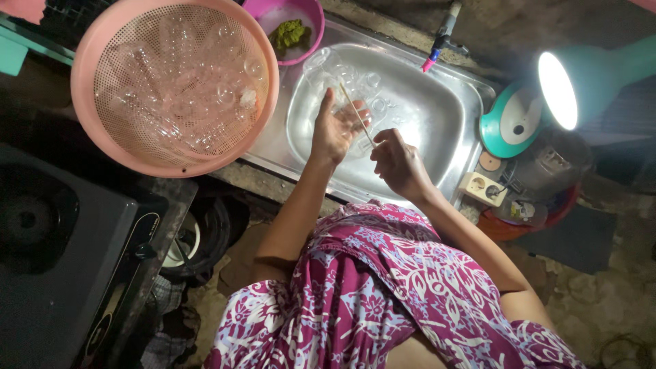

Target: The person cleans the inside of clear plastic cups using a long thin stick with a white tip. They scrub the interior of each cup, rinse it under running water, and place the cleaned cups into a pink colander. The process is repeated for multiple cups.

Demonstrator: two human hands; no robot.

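Closest to my lens is the magenta, floral-patterned garment over my lap, and both bare forearms run up from it toward the steel sink. My left hand is held over the basin with the palm turned up; its grip is wide and loose, fingers cupped about a small clear plastic piece that I can barely make out against the metal. My right hand sits just beside it, slightly nearer to me, with its grip narrow, pinched on the lower end of a thin wooden stick. The stick slants up and away across the left fingers, its far tip over the basin.

More clear plastic containers lie heaped in the far left part of the sink. Left of the sink, a round pink basket is full of the same transparent pieces. Beyond it stands a pink bowl holding a green lump. A faucet hangs above the basin's far edge. On the right, a teal desk lamp shines brightly, with a white power socket near its base. A dark stove fills the lower left.
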